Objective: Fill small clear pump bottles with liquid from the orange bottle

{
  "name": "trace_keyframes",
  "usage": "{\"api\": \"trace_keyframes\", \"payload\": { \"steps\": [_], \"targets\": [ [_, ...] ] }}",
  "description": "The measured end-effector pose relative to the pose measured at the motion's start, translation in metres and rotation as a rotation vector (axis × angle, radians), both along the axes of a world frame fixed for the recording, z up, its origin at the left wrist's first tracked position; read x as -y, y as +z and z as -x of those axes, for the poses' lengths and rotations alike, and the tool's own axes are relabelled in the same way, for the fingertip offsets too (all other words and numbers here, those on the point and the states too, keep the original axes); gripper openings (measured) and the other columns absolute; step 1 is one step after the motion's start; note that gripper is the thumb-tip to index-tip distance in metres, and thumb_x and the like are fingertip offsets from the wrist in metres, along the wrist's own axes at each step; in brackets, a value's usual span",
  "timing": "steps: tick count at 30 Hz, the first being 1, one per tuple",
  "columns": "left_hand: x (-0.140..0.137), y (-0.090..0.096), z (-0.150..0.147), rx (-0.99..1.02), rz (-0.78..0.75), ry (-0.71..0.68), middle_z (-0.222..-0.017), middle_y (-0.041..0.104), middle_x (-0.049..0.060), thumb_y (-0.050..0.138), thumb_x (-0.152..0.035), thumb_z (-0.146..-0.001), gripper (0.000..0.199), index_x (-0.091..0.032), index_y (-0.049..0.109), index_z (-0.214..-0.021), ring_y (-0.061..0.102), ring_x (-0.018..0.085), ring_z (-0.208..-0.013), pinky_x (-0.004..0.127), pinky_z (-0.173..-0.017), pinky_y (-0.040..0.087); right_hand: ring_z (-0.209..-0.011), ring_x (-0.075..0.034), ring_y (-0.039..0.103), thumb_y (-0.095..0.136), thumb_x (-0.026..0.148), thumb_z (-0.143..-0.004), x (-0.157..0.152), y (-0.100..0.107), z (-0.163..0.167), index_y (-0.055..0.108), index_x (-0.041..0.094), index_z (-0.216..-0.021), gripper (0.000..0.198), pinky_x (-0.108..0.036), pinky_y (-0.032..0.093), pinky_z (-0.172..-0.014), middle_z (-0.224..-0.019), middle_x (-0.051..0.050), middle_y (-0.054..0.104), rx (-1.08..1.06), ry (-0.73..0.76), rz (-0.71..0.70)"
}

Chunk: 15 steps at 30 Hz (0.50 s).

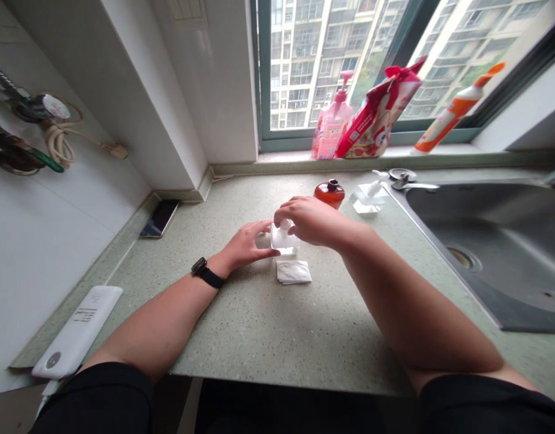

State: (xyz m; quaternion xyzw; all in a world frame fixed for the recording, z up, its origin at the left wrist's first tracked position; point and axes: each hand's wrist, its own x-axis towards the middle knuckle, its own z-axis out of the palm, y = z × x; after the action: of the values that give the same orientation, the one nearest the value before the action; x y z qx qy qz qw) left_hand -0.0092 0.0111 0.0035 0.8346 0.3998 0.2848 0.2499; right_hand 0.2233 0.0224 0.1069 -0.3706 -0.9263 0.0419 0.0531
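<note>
A small clear square bottle (286, 244) stands upright on the speckled green counter in front of me. My left hand (246, 244) grips its lower part from the left, thumb in front and fingers behind. From above, my right hand (310, 220) has its fingers closed round the whitish top at the bottle's neck; the exact shape of that top is partly hidden. Just in front lies a folded white tissue (294, 272). Behind my right hand is an open-necked amber bottle (326, 196), and to its right stands a clear square pump bottle (370, 198).
The steel sink (498, 241) with its tap (417, 185) is at the right. A phone (159, 218) and a white power bank (78, 331) lie at the left. Pink pump bottle (332, 123), red bag (379, 114) and orange-white bottle (449, 117) stand on the sill.
</note>
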Motion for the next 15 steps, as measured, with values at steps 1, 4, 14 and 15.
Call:
{"api": "trace_keyframes", "payload": {
  "steps": [1,4,14,15],
  "targets": [
    [0.0,0.0,0.0,-0.001,0.002,-0.002,-0.132,0.075,0.012,0.084,-0.07,-0.084,0.077,-0.023,0.066,-0.143,0.071,0.034,-0.12,0.052,-0.11,0.055,-0.102,-0.025,0.07,0.074,0.006,-0.088,0.0,0.001,0.0,0.081,0.024,-0.103,0.025,-0.034,0.046,-0.085,-0.11,-0.006,0.082,0.004,0.005,-0.002],
    [0.0,0.001,0.0,-0.003,-0.001,-0.009,-0.133,0.075,0.012,0.083,-0.07,-0.085,0.078,-0.023,0.066,-0.144,0.071,0.034,-0.121,0.052,-0.111,0.054,-0.103,-0.025,0.07,0.072,0.005,-0.088,0.0,0.003,0.0,0.081,0.024,-0.105,0.027,-0.034,0.046,-0.087,-0.111,-0.006,0.083,0.02,0.007,-0.004],
    [-0.004,-0.004,-0.001,-0.001,-0.033,-0.018,-0.138,0.074,0.012,0.084,-0.068,-0.086,0.079,-0.023,0.064,-0.147,0.07,0.035,-0.127,0.052,-0.116,0.052,-0.095,-0.023,0.073,0.074,0.01,-0.088,0.011,0.012,0.008,0.084,0.024,-0.102,0.023,-0.035,0.043,-0.086,-0.106,-0.005,0.084,0.067,-0.113,-0.005],
    [-0.004,-0.005,-0.001,-0.001,-0.036,-0.016,-0.139,0.074,0.012,0.084,-0.068,-0.086,0.079,-0.023,0.064,-0.148,0.07,0.035,-0.128,0.052,-0.116,0.051,-0.094,-0.023,0.074,0.075,0.012,-0.088,0.012,0.014,0.009,0.084,0.024,-0.101,0.02,-0.035,0.042,-0.084,-0.105,-0.006,0.085,0.08,-0.134,-0.005]
  ]
}}
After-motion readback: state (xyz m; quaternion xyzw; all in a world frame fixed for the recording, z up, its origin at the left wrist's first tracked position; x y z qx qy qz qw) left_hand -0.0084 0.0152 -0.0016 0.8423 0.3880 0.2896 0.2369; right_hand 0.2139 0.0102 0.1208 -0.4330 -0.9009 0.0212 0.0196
